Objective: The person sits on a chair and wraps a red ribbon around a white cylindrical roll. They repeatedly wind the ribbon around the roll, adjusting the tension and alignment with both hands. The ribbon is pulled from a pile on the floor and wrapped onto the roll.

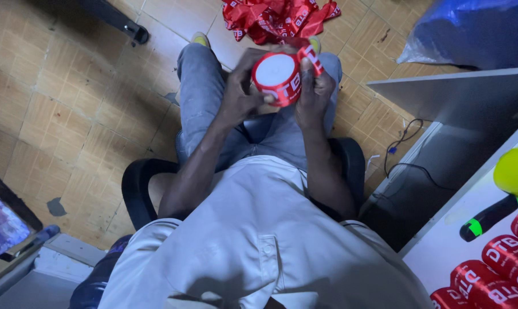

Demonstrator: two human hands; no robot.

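One red-wrapped round tub [277, 78] with a white top is held over the lap, left hand [240, 94] and right hand [314, 91] both clamped around it. Roughly five wrapped tubs [499, 272] are seen on the white desk [442, 257], plus one heap of red wrappers [276, 20] on the floor.

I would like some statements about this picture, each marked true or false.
1. Both hands hold a red can with a white top. True: the left hand and right hand grip the can.
2. The person stands at a table. False: the person sits on a black chair.
3. Red wrappers lie on the floor ahead. True: a pile lies beyond the knees.
4. The floor is grey carpet. False: the floor is tan tile.
5. More red cans lie on the white shelf. True: several cans lie at lower right on the shelf.
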